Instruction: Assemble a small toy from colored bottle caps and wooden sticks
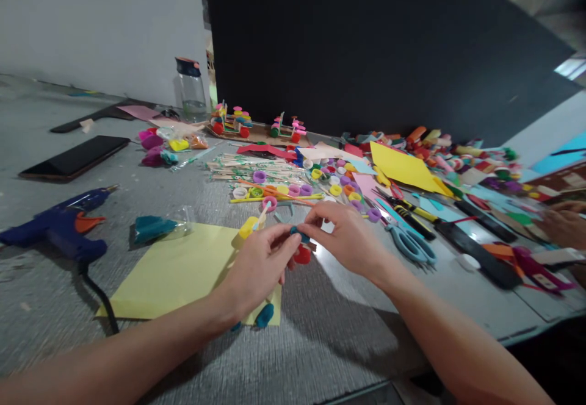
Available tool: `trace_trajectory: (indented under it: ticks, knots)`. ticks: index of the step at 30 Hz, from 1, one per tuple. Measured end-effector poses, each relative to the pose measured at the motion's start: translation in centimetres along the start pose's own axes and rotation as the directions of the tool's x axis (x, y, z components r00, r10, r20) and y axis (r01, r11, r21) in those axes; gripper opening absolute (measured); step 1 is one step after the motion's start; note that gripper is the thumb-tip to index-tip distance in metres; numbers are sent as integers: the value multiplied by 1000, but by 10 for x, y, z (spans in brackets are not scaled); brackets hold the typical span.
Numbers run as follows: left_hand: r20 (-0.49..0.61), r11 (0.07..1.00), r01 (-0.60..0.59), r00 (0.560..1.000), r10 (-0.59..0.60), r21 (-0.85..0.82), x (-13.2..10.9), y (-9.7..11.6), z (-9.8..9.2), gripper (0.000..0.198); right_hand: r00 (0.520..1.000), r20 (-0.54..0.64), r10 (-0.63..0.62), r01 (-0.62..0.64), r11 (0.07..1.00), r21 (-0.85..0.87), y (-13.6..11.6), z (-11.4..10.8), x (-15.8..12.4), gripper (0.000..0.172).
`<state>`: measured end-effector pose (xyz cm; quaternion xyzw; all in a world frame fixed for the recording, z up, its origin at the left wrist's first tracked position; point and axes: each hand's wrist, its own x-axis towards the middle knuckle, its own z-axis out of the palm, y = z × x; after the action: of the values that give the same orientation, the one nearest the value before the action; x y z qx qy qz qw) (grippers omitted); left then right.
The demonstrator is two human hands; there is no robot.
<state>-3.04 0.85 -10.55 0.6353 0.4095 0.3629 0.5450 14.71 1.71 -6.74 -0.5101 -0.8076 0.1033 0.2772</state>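
My left hand (259,268) and my right hand (345,237) meet over the grey table, both pinching a small blue bottle cap (296,232) between their fingertips. A red cap (302,254) sits just under the fingers, and a thin white stick with a yellow cap (249,227) pokes out beyond my left hand. Under my left wrist lies a pale yellow paper sheet (178,271), with another blue cap (264,315) at its near edge.
A blue glue gun (64,225) lies at the left with its cord. Coloured caps, wooden sticks (247,170), blue scissors (412,243), a yellow card (403,167) and paper scraps cover the middle and right. Another person's hand (565,225) rests at the right edge. A phone (75,156) and a bottle (190,88) stand farther back.
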Motion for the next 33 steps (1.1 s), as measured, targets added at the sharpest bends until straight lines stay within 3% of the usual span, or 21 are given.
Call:
trace_trajectory:
  ticks: [7,10,14,17,22,27,33]
  knots:
    - [6,999,7,1000,-7,-32,1,-2,0,26,1000,0,-20,20,998,53,3,-9,0,29]
    - [9,998,8,1000,-7,-58,1,-4,0,27,991,96,-90,88,996,23,10,-15,-5,24]
    - [14,1000,24,1000,-24,-15,1,-5,-1,28,940,295,-173,211,972,-101,18,-19,-13,56]
    - [1,1000,30,1000,-30,8,1,-5,-1,28,911,358,-205,276,948,-158,19,-17,-15,66]
    - [2,1000,-1,1000,1,19,0,-5,-1,26,928,286,-239,296,939,-175,16,-7,-15,63]
    - [4,1000,-2,1000,2,0,0,-4,-1,24,939,173,-296,319,940,-121,13,0,-12,44]
    - [-5,1000,18,1000,-18,2,1,-3,-2,23,956,89,-278,286,954,-91,10,5,-10,28]
